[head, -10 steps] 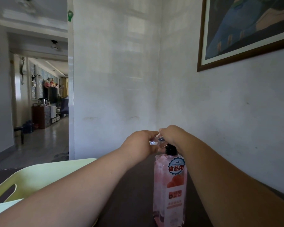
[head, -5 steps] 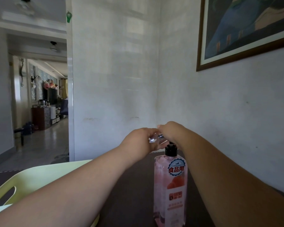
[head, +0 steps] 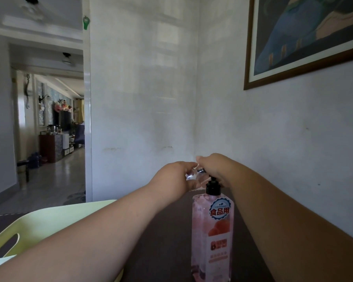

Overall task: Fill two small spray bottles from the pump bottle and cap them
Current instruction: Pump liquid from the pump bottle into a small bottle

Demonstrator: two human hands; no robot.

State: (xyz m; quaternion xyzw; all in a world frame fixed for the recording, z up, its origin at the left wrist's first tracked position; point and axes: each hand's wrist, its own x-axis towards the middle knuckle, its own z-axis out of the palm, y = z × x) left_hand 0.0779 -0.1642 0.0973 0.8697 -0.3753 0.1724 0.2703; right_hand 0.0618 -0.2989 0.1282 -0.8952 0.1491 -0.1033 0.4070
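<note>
A tall pink pump bottle with a black collar stands upright on the dark table, near the front. Just beyond its top, both hands meet. My left hand holds a small clear spray bottle tilted sideways. My right hand pinches the bottle's silver neck end, and its palm hides the pump head. Whether the right fingers grip a cap or the neck itself is hidden. No second small bottle is visible.
A pale green plastic basket with a handle slot sits at the left front, under my left forearm. White walls close in behind and to the right, with a framed picture high up. An open hallway lies far left.
Both hands with the small bottle stay together above the pump bottle. The camera has tipped slightly, so everything sits a little higher in the frame than one second ago.
</note>
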